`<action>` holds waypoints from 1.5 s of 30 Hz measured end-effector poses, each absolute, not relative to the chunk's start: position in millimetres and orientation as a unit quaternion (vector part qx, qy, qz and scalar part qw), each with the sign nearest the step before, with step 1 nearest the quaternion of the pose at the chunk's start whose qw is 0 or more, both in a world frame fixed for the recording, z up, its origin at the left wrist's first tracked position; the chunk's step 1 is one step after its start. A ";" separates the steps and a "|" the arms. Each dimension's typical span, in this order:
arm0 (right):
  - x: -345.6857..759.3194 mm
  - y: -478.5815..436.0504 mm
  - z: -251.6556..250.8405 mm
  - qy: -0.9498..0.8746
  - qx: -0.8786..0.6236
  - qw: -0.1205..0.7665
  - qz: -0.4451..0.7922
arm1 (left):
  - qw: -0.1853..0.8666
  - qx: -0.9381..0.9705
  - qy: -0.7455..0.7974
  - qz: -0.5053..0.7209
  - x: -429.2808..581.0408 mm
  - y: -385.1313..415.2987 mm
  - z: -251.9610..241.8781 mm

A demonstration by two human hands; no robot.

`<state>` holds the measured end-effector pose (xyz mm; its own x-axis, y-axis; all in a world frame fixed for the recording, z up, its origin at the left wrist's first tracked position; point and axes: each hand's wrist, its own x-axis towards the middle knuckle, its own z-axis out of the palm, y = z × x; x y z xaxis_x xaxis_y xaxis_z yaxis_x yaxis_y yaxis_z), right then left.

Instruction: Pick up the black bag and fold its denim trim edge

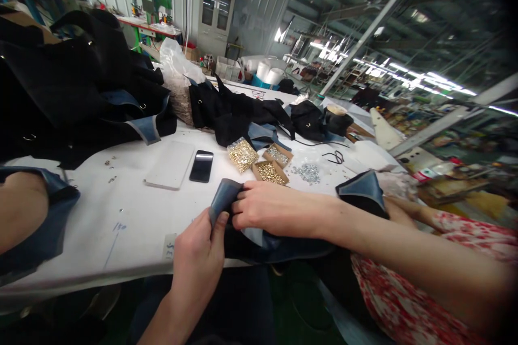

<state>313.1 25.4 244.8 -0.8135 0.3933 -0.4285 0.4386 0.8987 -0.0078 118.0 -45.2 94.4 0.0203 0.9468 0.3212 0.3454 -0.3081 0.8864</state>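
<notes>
My left hand (200, 245) pinches the edge of a blue-and-black piece of material (224, 197) between thumb and fingers. A folded corner of it stands up above the table. My right hand (259, 207) grips the same piece just to the right, its fingers curled over it and partly hidden. The rest of the piece hangs below my right forearm, over the table's front edge. Beyond my hands lie a carton of gold metal fittings (270, 172), a carton of silver ones (278, 155), a clear bag of gold fittings (243, 155) and a loose silver pile (308, 173).
A black phone (201, 166) and a whitish flat slab (170, 166) lie on the white table (141, 237). Black pieces are heaped at the left (81, 86). A co-worker's patterned sleeve (477, 237) is close on my right. Another person's forearm (22, 207) reaches in from the left.
</notes>
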 end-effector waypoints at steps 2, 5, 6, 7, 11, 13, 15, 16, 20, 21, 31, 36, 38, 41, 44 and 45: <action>313.5 27.2 237.4 0.953 0.196 0.224 -0.047 | 0.307 0.645 0.493 0.496 117.1 -44.4 92.8; 317.5 32.8 230.5 0.952 0.185 0.233 -0.077 | 0.309 0.645 0.489 0.500 116.5 -44.2 94.0; 318.8 35.1 229.4 0.951 0.184 0.232 -0.092 | 0.310 0.643 0.489 0.501 116.3 -44.3 94.7; 320.1 37.6 228.5 0.950 0.184 0.229 -0.106 | 0.312 0.641 0.490 0.501 116.1 -44.3 95.2; 326.8 45.7 220.5 0.954 0.195 0.202 -0.105 | 0.320 0.631 0.496 0.504 115.2 -44.5 93.3; 332.5 47.4 211.6 0.957 0.206 0.189 -0.082 | 0.315 0.634 0.498 0.501 115.9 -45.2 91.0; 338.3 47.1 200.0 0.959 0.207 0.184 -0.062 | 0.293 0.647 0.496 0.499 117.6 -46.2 89.7; 340.6 46.4 193.8 0.961 0.200 0.182 -0.052 | 0.281 0.654 0.494 0.499 118.9 -46.7 89.7; 342.4 44.8 171.0 0.964 0.180 0.197 -0.018 | 0.275 0.660 0.492 0.496 123.3 -45.8 93.1; 341.6 45.5 165.7 0.963 0.185 0.198 -0.021 | 0.282 0.657 0.492 0.496 123.6 -44.7 94.2; 336.9 59.2 107.1 0.967 0.190 0.105 -0.137 | 0.246 0.638 0.533 0.498 110.5 -40.3 94.0; 335.2 66.9 86.9 0.957 0.209 0.107 -0.171 | 0.202 0.654 0.541 0.489 108.7 -38.1 94.0; 333.5 65.7 80.4 0.961 0.210 0.096 -0.154 | 0.193 0.655 0.542 0.490 108.2 -36.3 95.0; 328.9 60.6 74.3 0.940 0.287 0.118 -0.143 | 0.193 0.655 0.536 0.496 108.8 -35.1 95.7; 322.1 57.2 75.9 0.906 0.361 0.179 -0.133 | 0.211 0.656 0.531 0.493 112.6 -36.0 95.1; 319.7 57.4 78.2 0.900 0.366 0.195 -0.132 | 0.218 0.657 0.528 0.492 114.5 -36.5 94.7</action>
<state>319.7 57.4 78.2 -0.6565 0.6068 -0.4480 0.7099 0.6979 -0.0950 114.5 -36.5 94.7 -0.0413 0.9083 0.4163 0.4788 -0.3477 0.8062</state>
